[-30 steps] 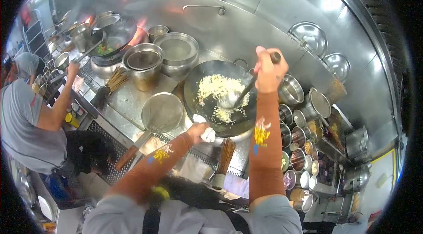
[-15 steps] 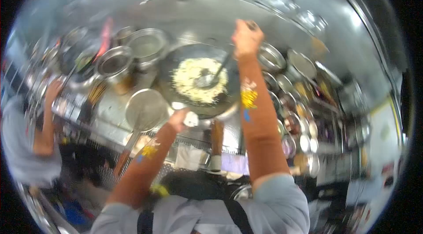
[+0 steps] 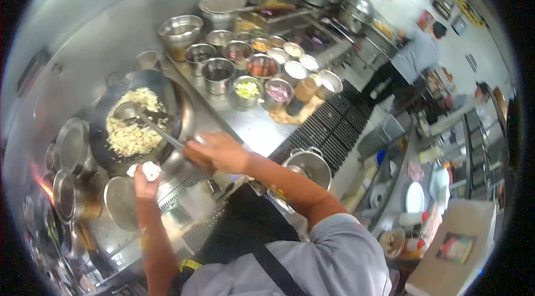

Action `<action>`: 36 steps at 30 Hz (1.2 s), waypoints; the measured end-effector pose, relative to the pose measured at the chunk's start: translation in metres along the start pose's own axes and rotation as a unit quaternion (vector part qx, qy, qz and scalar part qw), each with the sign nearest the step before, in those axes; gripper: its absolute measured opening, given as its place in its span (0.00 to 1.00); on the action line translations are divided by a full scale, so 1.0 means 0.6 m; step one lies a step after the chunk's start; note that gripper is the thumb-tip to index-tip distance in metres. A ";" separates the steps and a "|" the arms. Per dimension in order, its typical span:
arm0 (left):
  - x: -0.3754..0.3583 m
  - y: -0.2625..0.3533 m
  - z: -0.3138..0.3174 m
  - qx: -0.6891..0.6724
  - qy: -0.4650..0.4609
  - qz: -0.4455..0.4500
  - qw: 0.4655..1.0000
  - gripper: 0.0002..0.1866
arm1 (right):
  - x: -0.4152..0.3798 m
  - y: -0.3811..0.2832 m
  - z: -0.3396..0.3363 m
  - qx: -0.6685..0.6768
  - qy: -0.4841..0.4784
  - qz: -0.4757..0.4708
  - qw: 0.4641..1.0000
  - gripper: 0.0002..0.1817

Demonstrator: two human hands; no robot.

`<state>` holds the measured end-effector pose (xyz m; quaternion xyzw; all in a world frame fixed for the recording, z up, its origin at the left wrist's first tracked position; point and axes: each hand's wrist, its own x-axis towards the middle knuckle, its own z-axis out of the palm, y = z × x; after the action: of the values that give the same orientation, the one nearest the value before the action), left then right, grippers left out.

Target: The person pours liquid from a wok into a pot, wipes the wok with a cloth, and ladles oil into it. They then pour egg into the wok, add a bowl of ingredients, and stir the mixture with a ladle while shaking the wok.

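A large dark wok (image 3: 100, 142) on the left holds pale yellow fried rice (image 3: 131, 139). My right hand (image 3: 223, 154) is wrapped round the wooden handle of a metal ladle, whose bowl (image 3: 127, 111) rests in the rice. At the wok's near edge my left hand (image 3: 147, 184) grips a white cloth (image 3: 149, 170). Whether the cloth covers a wok handle cannot be made out. Beside the left hand stands a round strainer (image 3: 121, 203).
Metal pots of ingredients, one with chopped green vegetable (image 3: 247, 89), stand beyond the right hand. A large pot (image 3: 308, 169) is near my right forearm. Flame (image 3: 44, 184) shows at far left. Two people (image 3: 415, 53) work at the far right.
The view has turned to the right. My right hand has come down from high above the wok, and the ladle's handle now slants toward me. My left hand stays at the wok's edge.
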<state>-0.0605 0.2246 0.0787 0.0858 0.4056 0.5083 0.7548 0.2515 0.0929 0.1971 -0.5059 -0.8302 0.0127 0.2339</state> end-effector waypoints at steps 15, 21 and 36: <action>-0.134 -0.011 0.059 -0.022 0.019 0.050 0.998 0.16 | -0.400 0.542 -0.098 0.027 0.395 0.497 0.772 0.26; -0.195 -0.007 -0.049 0.053 0.058 0.136 0.988 0.18 | -0.326 0.674 -0.110 -0.024 0.310 0.409 0.858 0.44; -0.390 0.028 -0.083 -0.048 0.091 0.293 0.951 0.16 | -0.144 0.422 -0.444 0.071 0.449 0.205 0.867 0.44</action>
<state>-0.1433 0.0226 0.1782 0.1179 0.4044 0.7314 0.5362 0.6021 0.0858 0.3364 -0.5980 -0.5099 -0.1094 0.6086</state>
